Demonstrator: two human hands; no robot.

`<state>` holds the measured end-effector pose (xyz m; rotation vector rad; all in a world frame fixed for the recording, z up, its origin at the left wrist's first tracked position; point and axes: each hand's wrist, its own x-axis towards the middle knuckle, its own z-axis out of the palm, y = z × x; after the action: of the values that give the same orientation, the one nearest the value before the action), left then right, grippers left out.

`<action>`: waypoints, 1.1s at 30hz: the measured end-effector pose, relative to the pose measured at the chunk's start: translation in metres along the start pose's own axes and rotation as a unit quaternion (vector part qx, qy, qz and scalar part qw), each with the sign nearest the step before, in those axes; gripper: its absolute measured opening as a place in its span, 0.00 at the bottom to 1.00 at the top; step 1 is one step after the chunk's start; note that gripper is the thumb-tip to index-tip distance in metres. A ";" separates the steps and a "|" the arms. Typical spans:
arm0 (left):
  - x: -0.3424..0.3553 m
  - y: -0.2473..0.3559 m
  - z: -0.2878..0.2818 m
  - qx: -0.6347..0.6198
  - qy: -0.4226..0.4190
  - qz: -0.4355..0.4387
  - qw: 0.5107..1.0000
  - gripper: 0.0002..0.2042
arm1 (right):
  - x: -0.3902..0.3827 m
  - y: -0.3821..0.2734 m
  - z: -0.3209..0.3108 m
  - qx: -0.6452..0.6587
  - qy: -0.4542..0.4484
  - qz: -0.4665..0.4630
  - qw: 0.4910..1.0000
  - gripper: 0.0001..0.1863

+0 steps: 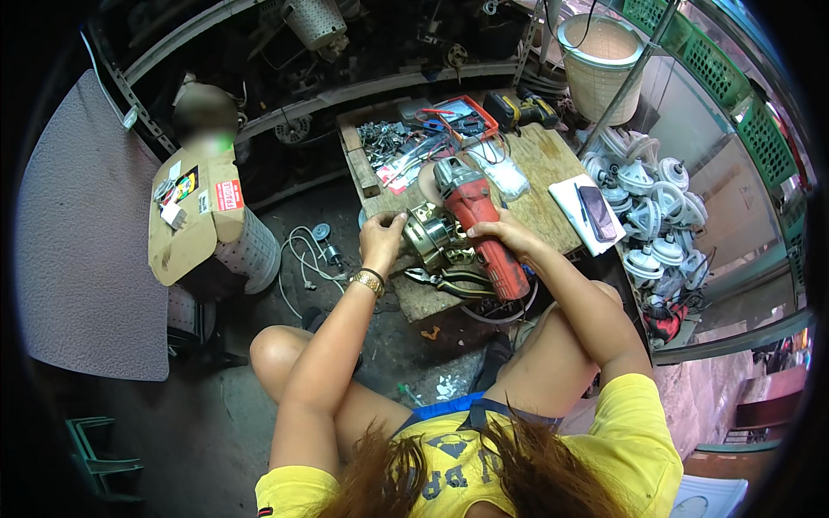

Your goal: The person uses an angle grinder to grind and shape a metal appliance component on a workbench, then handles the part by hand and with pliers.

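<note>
An opened cardboard box [185,248] stood at the left of the frame. Near center, my left hand [381,242] was positioned at the left edge of a round metal housing [428,235], fingers bent; I could not tell whether they gripped it. The housing was located at the wooden workbench [553,161], just above the pliers [464,284]. To its right, my right hand [508,234] grasped a red angle grinder [471,205]. White round parts [667,250] were piled at frame right.
</note>
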<state>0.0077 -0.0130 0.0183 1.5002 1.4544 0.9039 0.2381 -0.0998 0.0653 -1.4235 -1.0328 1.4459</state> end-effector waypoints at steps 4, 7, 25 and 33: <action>0.004 -0.005 0.003 -0.004 0.011 -0.006 1.000 0.16 | 0.000 -0.001 0.003 -0.013 -0.001 0.009 1.000 0.26; 0.005 -0.004 0.005 -0.029 0.005 -0.021 0.999 0.16 | 0.000 -0.001 0.007 -0.015 0.002 0.011 1.000 0.26; 0.008 -0.006 0.011 -0.128 -0.011 -0.050 0.990 0.14 | 0.008 0.001 0.002 -0.034 -0.009 0.020 0.999 0.27; 0.010 -0.008 0.014 -0.167 -0.016 -0.059 0.984 0.12 | 0.009 0.000 0.002 -0.037 -0.004 0.014 0.999 0.26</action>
<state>0.0181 -0.0045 0.0045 1.1630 1.2797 0.9898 0.2359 -0.0910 0.0621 -1.4900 -1.0853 1.4484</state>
